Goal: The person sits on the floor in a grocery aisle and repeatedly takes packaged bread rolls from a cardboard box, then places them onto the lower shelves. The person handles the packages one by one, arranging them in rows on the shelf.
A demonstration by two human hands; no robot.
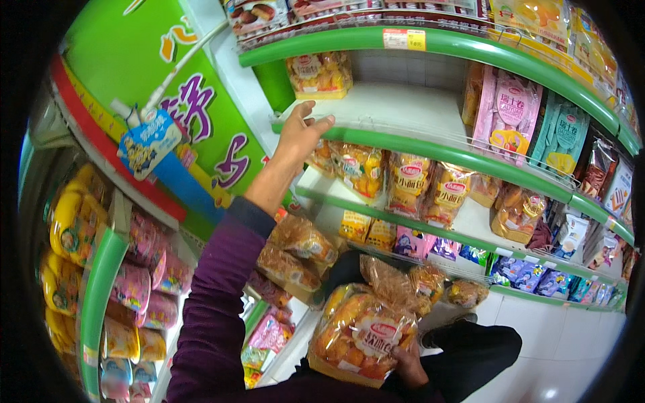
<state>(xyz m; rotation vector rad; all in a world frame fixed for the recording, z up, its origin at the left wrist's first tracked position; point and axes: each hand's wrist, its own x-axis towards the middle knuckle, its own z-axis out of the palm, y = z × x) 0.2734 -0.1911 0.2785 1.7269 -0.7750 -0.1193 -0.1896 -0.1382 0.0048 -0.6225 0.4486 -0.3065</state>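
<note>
My left hand (302,134) reaches up to the green front edge of the middle shelf (403,101), its fingers apart and holding nothing. Just beyond those fingers, a clear bag of bread rolls (319,74) stands at the shelf's left end. Low in front of me, my right hand (408,366) grips a large clear bag of bread (359,336) by its lower right side. Brown rolls show through the film around a pale label. The hand's fingertips are partly hidden by the bag.
On the shelf below stand several bread packs (408,181). Pink (507,111) and teal packs (559,134) stand at the right of the middle shelf. More bread bags (289,265) are stacked beside my left forearm. A rack of yellow tubs (77,221) stands at the left. Further bread bags (467,293) lie near my knee.
</note>
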